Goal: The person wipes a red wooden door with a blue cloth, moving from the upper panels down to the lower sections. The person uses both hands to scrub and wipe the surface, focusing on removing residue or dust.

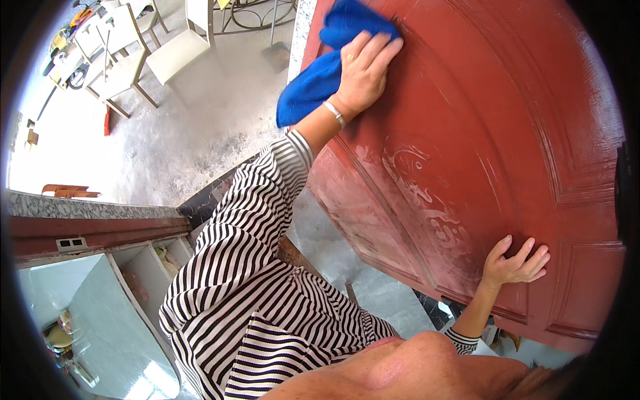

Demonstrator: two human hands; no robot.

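Observation:
My left hand (367,75), wearing a ring and a wristband, presses a bunched blue cloth (310,90) against the upper left edge of a red panelled door (450,115). Part of the cloth hangs past the door's edge, and its upper end is blurred. My right hand (517,265) lies against the lower right part of the door, fingers spread, holding nothing. Between the hands, carved scrollwork (425,195) bears whitish residue. A paler, dusty-looking film covers the narrow side panel (360,210).
Through the doorway, several pale chairs (180,55) and a long-handled dustpan (277,55) stand on a concrete floor (175,140). A dark threshold strip (205,200) crosses the doorway. At lower left are open shelves (135,275) and a glossy pale panel (115,325).

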